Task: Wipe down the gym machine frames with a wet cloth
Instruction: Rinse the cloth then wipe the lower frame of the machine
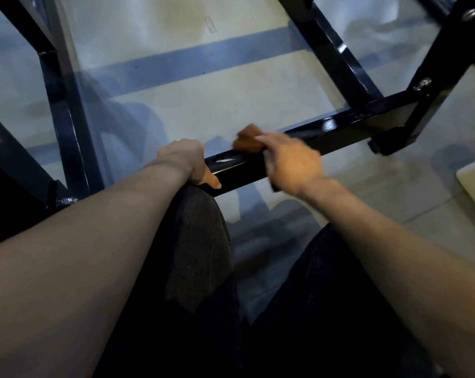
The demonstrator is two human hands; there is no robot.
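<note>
Head view looked down past both forearms at a black frame bar (258,165) running low across the pale floor (203,105). The left hand (188,163) curled its grip over the bar's near end, thumb on the front face, fingers hidden behind. The right hand (288,159) was blurred; it pressed a brown cloth (245,143) onto the bar's top, its grip apparently pinching the cloth, though the fingers were hard to make out. Dark trousers (200,241) covered the knees below. The uprights (59,85) ran out of view at the top edge.
</note>
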